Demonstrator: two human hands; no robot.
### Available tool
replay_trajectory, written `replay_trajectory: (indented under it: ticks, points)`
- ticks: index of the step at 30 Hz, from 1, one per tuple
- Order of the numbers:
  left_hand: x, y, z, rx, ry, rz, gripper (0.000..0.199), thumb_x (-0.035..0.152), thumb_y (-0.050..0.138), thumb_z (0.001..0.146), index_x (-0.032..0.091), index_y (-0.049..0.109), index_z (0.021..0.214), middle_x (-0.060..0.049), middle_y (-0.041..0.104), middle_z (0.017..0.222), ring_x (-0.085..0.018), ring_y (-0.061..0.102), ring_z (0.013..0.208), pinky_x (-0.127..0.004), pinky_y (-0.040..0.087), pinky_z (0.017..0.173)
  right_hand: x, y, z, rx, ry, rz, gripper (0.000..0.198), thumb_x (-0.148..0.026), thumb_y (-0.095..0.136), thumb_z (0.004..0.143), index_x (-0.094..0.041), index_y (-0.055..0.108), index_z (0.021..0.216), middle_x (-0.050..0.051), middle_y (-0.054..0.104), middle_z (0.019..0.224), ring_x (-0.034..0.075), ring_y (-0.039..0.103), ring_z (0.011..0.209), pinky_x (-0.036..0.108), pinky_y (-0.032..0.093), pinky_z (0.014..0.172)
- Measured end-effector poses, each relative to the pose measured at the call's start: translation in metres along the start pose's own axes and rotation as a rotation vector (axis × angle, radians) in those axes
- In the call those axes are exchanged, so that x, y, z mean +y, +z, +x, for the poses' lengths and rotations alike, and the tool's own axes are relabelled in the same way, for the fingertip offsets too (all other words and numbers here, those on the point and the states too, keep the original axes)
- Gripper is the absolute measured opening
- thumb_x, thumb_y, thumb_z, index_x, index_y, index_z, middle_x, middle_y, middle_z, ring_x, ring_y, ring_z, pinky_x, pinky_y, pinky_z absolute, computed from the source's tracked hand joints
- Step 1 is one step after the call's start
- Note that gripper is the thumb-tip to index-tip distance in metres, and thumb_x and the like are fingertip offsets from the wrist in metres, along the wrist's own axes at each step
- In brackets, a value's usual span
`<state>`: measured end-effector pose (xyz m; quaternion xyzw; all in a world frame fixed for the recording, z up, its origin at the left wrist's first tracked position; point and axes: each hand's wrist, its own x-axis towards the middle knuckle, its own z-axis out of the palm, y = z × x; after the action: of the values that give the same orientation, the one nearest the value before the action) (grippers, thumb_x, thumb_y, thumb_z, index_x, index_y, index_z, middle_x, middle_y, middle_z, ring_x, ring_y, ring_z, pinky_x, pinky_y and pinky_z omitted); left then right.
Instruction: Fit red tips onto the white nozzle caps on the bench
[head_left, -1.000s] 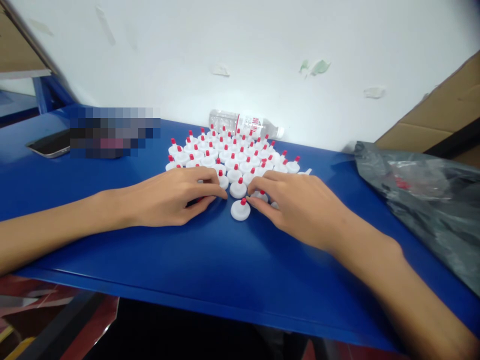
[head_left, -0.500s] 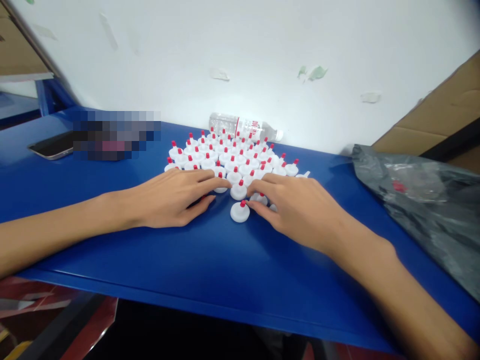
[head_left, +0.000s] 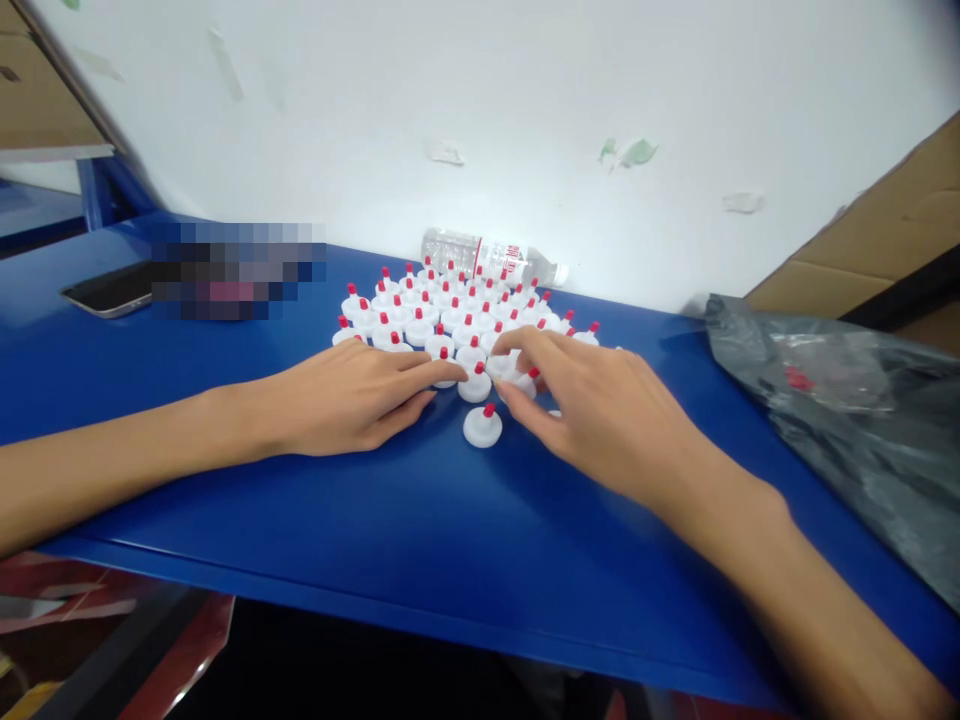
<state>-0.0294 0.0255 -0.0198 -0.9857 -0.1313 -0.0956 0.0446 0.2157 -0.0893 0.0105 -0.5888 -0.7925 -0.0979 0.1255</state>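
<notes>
Many white round nozzle caps with red tips stand close together on the blue table. My left hand lies low at their front left edge, fingers stretched out, its index fingertip against one front nozzle cap. My right hand is over the front right of the group. Its thumb and index finger are bent and apart, with white cap bases showing between and under them; I see no firm grip. A single nozzle cap stands apart in front. Both hands hide some caps.
A clear plastic bottle lies behind the caps by the white wall. On the left is a phone beside a blurred-out patch. A grey plastic bag with a small clear packet lies at the right, near cardboard.
My right index finger has lifted and spread from the thumb, and the caps beside it have shifted slightly. My left hand has hardly moved.
</notes>
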Motion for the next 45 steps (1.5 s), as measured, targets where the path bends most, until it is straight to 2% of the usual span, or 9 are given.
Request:
replay_trajectory:
  ticks: [2,6,11,18,23,26,29,37,45]
  points:
    - [-0.001,0.002,0.000,0.023,0.022,0.030,0.037,0.026,0.039,0.107,0.023,0.052,0.142,-0.002,0.070,0.083,-0.015,0.056,0.055,-0.029,0.029,0.049,0.002,-0.001,0.000,0.049,-0.006,0.012,0.031,-0.037,0.052,0.105,-0.023,0.057,0.132,0.005,0.074,0.112,0.020,0.072,0.082,0.030,0.041,0.062]
    - [-0.001,0.003,0.000,0.072,0.058,0.032,0.037,0.021,0.038,0.106,0.021,0.055,0.138,-0.001,0.069,0.075,-0.015,0.055,0.053,-0.029,0.027,0.048,0.003,-0.003,0.001,0.097,-0.020,0.020,0.030,-0.031,0.052,0.105,-0.022,0.057,0.133,0.007,0.070,0.123,0.017,0.070,0.077,0.030,0.046,0.065]
    - [-0.003,0.005,0.000,0.121,0.080,0.008,0.036,0.020,0.039,0.105,0.020,0.058,0.135,0.000,0.068,0.069,-0.013,0.054,0.049,-0.029,0.027,0.047,0.003,0.002,0.000,0.082,-0.059,0.043,0.028,-0.029,0.051,0.105,-0.023,0.057,0.133,0.007,0.069,0.126,0.020,0.071,0.089,0.030,0.046,0.066]
    - [-0.006,0.009,-0.002,0.226,0.100,0.036,0.034,0.021,0.039,0.106,0.020,0.061,0.131,0.003,0.063,0.061,-0.011,0.052,0.044,-0.025,0.030,0.046,0.002,0.005,-0.001,0.088,-0.097,0.016,0.026,-0.029,0.052,0.105,-0.025,0.057,0.130,0.004,0.069,0.125,0.019,0.070,0.087,0.031,0.043,0.059]
    - [-0.003,0.007,-0.002,0.367,0.069,0.056,0.025,0.021,0.043,0.105,0.022,0.063,0.120,0.004,0.070,0.066,-0.009,0.056,0.047,-0.022,0.030,0.047,0.001,0.004,0.000,0.118,-0.119,0.052,0.025,-0.024,0.053,0.104,-0.023,0.058,0.129,0.005,0.069,0.125,0.020,0.070,0.096,0.031,0.050,0.072]
    - [0.000,0.004,-0.003,0.486,0.034,0.027,0.019,0.020,0.047,0.102,0.021,0.062,0.113,0.007,0.065,0.059,-0.008,0.049,0.040,-0.022,0.032,0.046,-0.001,0.005,0.001,0.148,-0.120,0.082,0.030,-0.024,0.051,0.105,-0.021,0.056,0.134,0.008,0.069,0.129,0.022,0.070,0.104,0.033,0.053,0.083]
    - [0.003,0.000,-0.005,0.557,-0.002,0.005,0.017,0.018,0.048,0.100,0.021,0.059,0.112,0.008,0.063,0.057,-0.009,0.049,0.040,-0.022,0.036,0.046,-0.002,0.006,0.000,0.158,-0.119,0.103,0.034,-0.025,0.049,0.105,-0.020,0.053,0.138,0.009,0.069,0.130,0.023,0.070,0.108,0.034,0.054,0.087]
    - [0.005,-0.005,-0.004,0.551,0.041,-0.108,0.016,0.015,0.042,0.101,0.020,0.056,0.106,0.009,0.051,0.050,-0.008,0.041,0.034,-0.024,0.029,0.041,-0.002,0.005,0.000,0.163,-0.127,0.114,0.033,-0.027,0.051,0.105,-0.021,0.056,0.137,0.010,0.071,0.128,0.023,0.070,0.106,0.035,0.054,0.087]
    - [0.006,-0.007,-0.004,0.501,-0.040,-0.164,0.016,0.016,0.041,0.102,0.020,0.055,0.094,0.008,0.053,0.056,-0.008,0.038,0.037,-0.024,0.034,0.044,-0.003,0.005,0.000,0.145,-0.151,0.082,0.031,-0.028,0.050,0.105,-0.021,0.058,0.134,0.008,0.073,0.121,0.023,0.071,0.101,0.035,0.052,0.085]
